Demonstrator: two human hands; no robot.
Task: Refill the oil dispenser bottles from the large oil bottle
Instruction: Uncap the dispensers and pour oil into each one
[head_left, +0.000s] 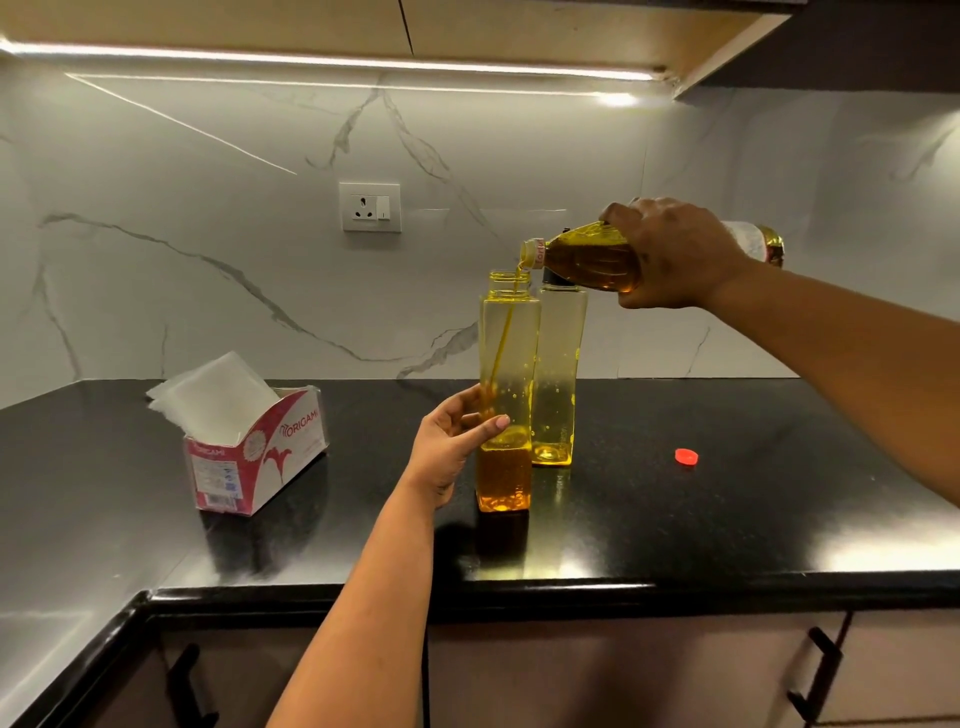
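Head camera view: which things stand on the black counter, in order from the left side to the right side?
Tissue box → front dispenser bottle, which the left hand holds → rear dispenser bottle → red cap.

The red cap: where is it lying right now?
In the head view, the red cap lies alone on the black counter, to the right of the two dispenser bottles, below the right forearm and untouched by either hand.
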